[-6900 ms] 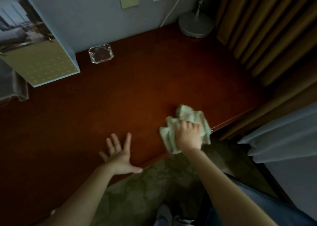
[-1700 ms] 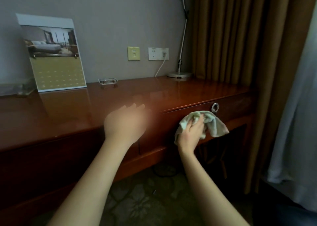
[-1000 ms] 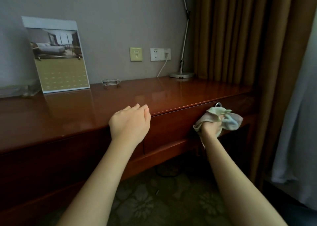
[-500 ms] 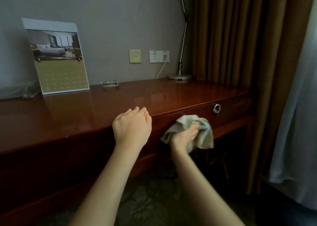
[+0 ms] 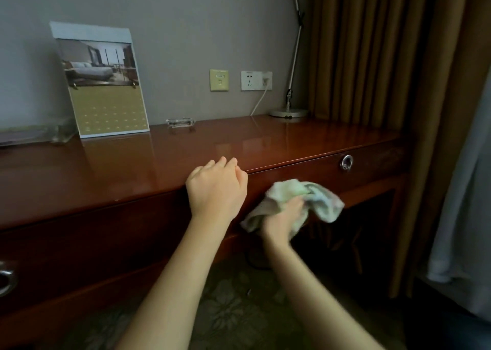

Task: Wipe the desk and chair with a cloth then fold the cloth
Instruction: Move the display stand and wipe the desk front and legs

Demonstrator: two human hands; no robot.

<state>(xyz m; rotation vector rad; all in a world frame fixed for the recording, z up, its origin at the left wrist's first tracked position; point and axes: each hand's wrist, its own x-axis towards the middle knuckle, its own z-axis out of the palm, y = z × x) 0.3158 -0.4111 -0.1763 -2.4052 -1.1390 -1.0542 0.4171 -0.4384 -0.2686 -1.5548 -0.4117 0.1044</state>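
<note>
The cloth (image 5: pixel 321 198) is bunched up against the front face of the desk (image 5: pixel 106 169), below the top's edge and left of the ring pull (image 5: pixel 346 162). My right hand (image 5: pixel 283 218) grips it from the near side, fingers curled into the folds. That hand and the cloth's near edges are smeared with motion blur, so I can't make out each finger. The hand covers the cloth's middle. One lobe hangs out to the lower left and a bigger one spills to the right. Its long axis runs left to right along the desk front, rising slightly toward the right.

My left hand (image 5: pixel 216 187) is at the desk's near edge, fingers loosely curled and holding nothing. Whether the fingertips touch the wood, I can't tell.

Further out on the desktop, a calendar (image 5: pixel 102 84) stands against the far wall at left, with a glass ashtray (image 5: pixel 180 122) just right of it. A lamp base (image 5: pixel 289 113) sits at the far right, its stem cut off by the top of the frame. Brown curtains (image 5: pixel 372 57) hang beyond the desk's right end. A second ring pull (image 5: pixel 5 280) is cut off at the left edge. Patterned carpet (image 5: pixel 233 310) lies dim underfoot.
</note>
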